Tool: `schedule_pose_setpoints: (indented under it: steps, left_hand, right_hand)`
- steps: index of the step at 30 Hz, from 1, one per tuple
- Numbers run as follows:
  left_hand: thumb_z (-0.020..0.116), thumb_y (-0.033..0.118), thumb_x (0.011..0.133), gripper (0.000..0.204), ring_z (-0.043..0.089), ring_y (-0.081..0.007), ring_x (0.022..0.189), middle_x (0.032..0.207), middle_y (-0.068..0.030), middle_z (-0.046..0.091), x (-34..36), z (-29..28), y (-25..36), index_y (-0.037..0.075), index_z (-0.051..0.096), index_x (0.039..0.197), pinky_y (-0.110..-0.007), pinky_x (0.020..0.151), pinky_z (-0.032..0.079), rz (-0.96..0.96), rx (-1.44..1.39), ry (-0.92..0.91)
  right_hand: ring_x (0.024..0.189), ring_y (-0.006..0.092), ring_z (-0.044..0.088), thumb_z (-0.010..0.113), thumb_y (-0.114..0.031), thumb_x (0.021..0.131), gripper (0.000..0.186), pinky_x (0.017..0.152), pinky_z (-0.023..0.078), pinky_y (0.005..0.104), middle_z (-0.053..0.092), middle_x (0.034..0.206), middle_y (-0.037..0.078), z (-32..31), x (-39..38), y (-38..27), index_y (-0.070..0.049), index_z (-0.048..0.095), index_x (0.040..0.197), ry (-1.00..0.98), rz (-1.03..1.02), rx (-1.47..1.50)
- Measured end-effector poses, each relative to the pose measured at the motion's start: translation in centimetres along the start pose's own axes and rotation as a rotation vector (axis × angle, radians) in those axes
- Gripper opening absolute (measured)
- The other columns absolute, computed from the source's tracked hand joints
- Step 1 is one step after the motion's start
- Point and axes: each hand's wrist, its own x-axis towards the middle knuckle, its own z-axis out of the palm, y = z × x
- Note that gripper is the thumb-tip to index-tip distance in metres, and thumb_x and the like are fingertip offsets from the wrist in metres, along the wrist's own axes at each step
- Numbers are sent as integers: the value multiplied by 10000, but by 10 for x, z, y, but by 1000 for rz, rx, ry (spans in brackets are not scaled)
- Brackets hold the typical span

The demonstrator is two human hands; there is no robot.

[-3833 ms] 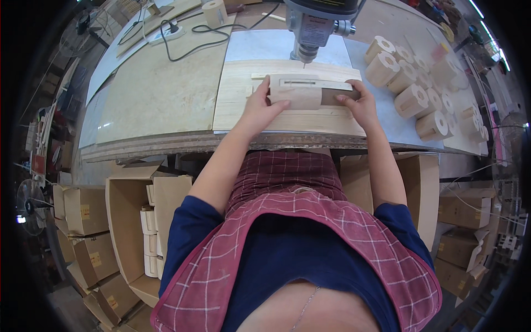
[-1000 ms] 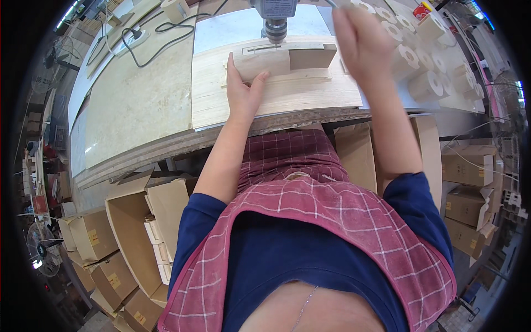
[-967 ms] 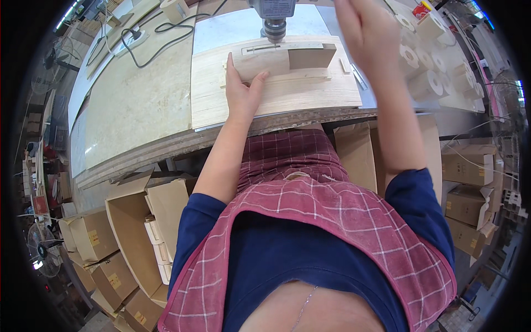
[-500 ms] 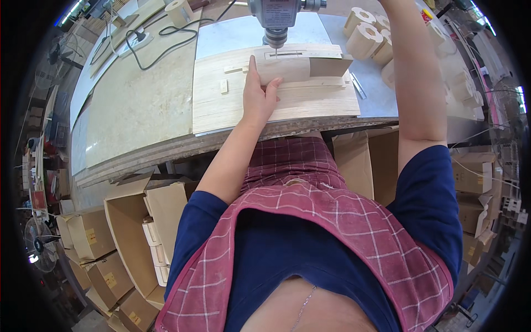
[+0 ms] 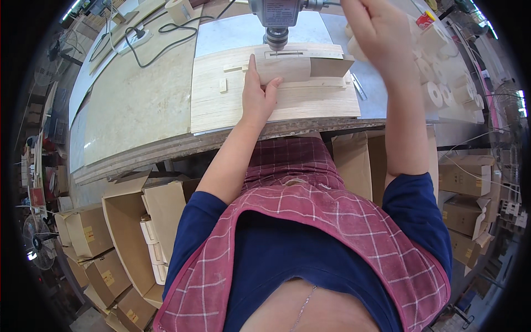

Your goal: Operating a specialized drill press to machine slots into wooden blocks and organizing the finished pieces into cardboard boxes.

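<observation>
My left hand presses against the near left corner of a thin pale wooden panel, index finger stretched along its side and thumb spread at its near edge. A narrow slot is cut in the panel, inside a drawn outline. Just above that slot stands a grey drill press, its chuck pointing down. Beneath the panel lies a larger wooden board with small wooden strips on it. At the upper right my right hand, slightly blurred, closes at the end of the drill press lever; its fingertips are partly hidden.
Several pale wooden cylinders with holes stand on the right of the table. A metal strip lies beside the board. On the left run a black cable and a white power strip. Cardboard boxes stand below the table edge.
My right hand has come down and left into view from beyond the top edge, with the forearm swinging inward. My left hand and the panel stay almost where they were.
</observation>
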Motion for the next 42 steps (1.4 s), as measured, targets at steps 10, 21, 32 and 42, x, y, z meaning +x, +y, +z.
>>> schedule_pose_setpoints:
  steps: [10,21,32,42]
  left_hand:
    - [643,151,818,771,524,-306,1083,1254,-261,447,1,3,2,-59,181,1399,-344,891,439,-25,-58,-12]
    - [641,143,820,770,567,-279,1013,1235,-251,465,0,2,3,-53,175,1401,-331,837,469,-39,-57,-13]
    - [644,163,823,776,522,-306,1083,1262,-257,443,0,-1,-5,-53,176,1402,-342,875,447,-25,-2,-3]
    - [639,151,830,771,546,-293,1026,1246,-262,448,0,0,10,-59,166,1402,-331,843,460,-104,-51,-53]
  right_hand:
    - [519,246,500,627,-120,819,101,469,389,333,492,622,74,50,-59,32,-68,571,754,308,-203,41]
    - [619,235,504,637,-80,797,94,549,414,328,516,853,91,101,-98,57,-58,604,883,394,-179,56]
    - [588,236,511,583,-135,874,125,535,415,298,541,675,73,42,-48,31,-42,599,792,241,-240,-55]
    - [796,386,593,453,-280,884,334,694,455,430,596,809,236,27,99,58,21,574,806,0,-30,-121]
